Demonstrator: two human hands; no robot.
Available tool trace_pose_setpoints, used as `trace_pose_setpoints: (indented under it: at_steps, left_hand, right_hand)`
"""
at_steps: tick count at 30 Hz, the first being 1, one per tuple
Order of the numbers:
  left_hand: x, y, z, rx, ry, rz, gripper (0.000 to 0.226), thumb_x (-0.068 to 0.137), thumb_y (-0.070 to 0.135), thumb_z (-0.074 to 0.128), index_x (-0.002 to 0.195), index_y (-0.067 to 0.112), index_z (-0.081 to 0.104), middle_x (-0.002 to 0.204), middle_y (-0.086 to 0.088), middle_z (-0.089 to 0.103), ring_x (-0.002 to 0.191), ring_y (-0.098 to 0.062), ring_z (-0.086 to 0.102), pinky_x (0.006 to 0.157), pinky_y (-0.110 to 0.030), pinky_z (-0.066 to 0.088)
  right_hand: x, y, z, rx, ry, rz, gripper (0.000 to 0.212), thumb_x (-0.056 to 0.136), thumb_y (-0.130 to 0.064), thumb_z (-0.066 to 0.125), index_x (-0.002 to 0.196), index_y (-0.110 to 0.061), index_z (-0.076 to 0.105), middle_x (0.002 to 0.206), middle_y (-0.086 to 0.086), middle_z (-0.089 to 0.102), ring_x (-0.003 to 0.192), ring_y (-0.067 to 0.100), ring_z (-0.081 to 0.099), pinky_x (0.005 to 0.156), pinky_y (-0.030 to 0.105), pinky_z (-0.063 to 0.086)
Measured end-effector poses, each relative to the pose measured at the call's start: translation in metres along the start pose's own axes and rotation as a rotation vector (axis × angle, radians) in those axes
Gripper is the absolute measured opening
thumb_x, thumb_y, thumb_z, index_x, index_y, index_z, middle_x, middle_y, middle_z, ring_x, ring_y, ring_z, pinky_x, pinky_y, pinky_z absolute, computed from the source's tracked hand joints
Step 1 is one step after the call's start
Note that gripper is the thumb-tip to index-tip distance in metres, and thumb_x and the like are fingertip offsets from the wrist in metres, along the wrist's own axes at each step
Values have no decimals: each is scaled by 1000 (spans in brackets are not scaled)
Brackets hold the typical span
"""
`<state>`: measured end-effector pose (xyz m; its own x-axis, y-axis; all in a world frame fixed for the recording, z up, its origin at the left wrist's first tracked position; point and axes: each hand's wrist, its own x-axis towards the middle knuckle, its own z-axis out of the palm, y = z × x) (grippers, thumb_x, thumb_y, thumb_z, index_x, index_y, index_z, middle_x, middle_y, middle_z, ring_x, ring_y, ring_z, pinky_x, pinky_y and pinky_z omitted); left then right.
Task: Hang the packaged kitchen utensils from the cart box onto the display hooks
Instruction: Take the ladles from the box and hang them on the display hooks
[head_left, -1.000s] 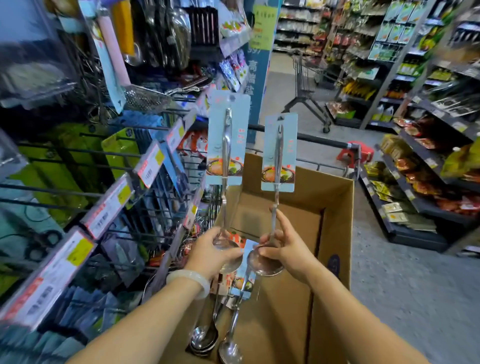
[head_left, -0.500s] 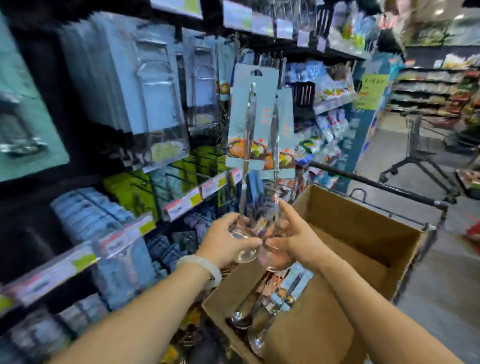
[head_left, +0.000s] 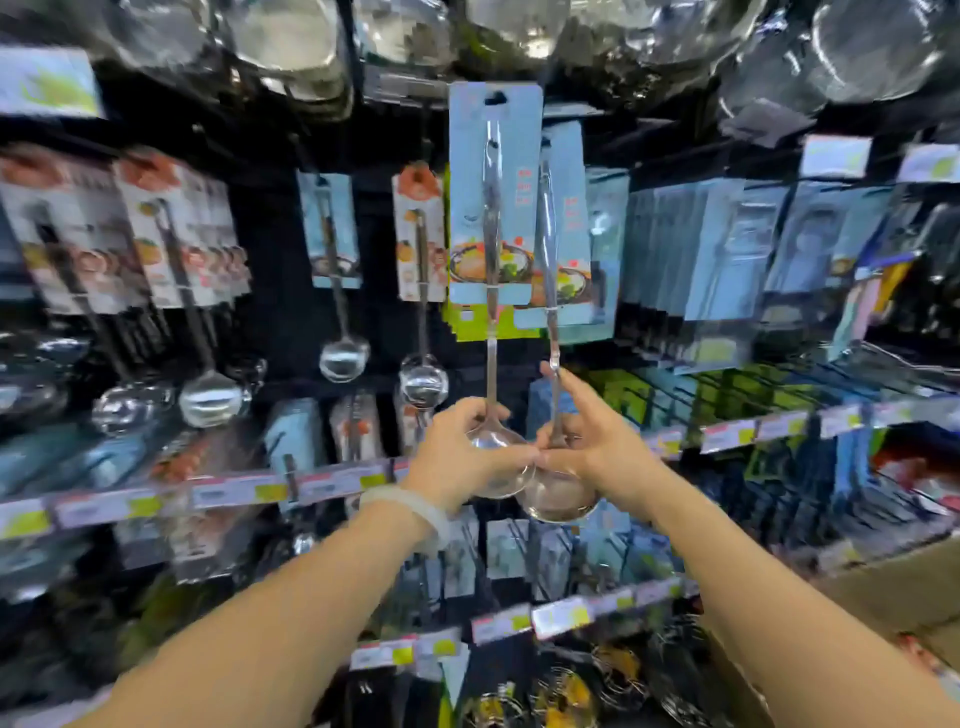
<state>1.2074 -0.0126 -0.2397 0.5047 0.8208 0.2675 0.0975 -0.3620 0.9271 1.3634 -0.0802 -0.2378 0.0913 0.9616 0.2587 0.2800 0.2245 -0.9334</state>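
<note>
I hold two steel ladles upright in front of the display rack, each fixed to a light blue card. My left hand (head_left: 460, 451) grips the bowl end of the left ladle (head_left: 492, 218), whose card top with its hang hole reaches high up the rack. My right hand (head_left: 589, 441) grips the lower handle of the right ladle (head_left: 551, 291), its bowl below my fingers. The two cards overlap, the right one behind. A corner of the cardboard cart box (head_left: 893, 592) shows at the lower right.
Packaged ladles (head_left: 337, 275) hang on hooks just left of mine, more packaged utensils (head_left: 171, 234) further left and blue packs (head_left: 727, 249) to the right. Price-tag rails (head_left: 234, 491) run across the rack. Steel bowls (head_left: 291, 41) line the top.
I have turned from the cart box to face the rack. Both ladles have risen and now stand in front of the hanging packs, still held close together.
</note>
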Motion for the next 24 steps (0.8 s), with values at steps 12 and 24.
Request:
trace_pose_setpoints:
  at_steps: [12,24]
  left_hand:
    - [-202,-53,-429,172,492,-178,36,68,12,83,92,15,56,91,-2,63,86,-14,59,79,-21,52]
    - [-326,-117,-684,98,899,-297,27,67,-12,76,74,11,62,58,4,67,58,-14,62,64,-36,54]
  right_hand:
    - [89,-104,441,215,-471,-125,88,79,18,60,143,-31,24,70,10,55,58,6,59,61,15,51]
    - [141,-158,759,157,-768,-154,77,88,3,57,148,-26,18,137,3,46,105,18,62,67,10,45]
